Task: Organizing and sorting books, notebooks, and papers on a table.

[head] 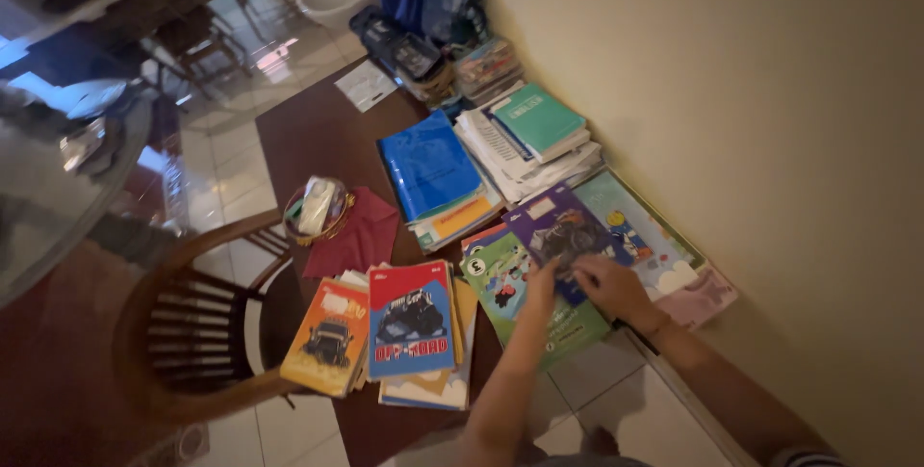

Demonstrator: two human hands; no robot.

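Observation:
My left hand (541, 286) and my right hand (612, 286) meet over a pile of thin books at the near right of a dark wooden table (318, 135). Both touch the lower edge of a purple book (563, 233) with a dark vehicle on its cover; the fingers are bent on it. It lies on a green picture book (500, 286). To the left sit a red-and-blue book (410, 318) and an orange book (328, 334), both showing trucks.
A blue folder (428, 167), a teal book (537, 117) on stacked papers and more clutter line the wall. A small basket (318, 209) sits on a red cloth (358, 233). A wooden chair (192, 327) stands at the left, over tiled floor.

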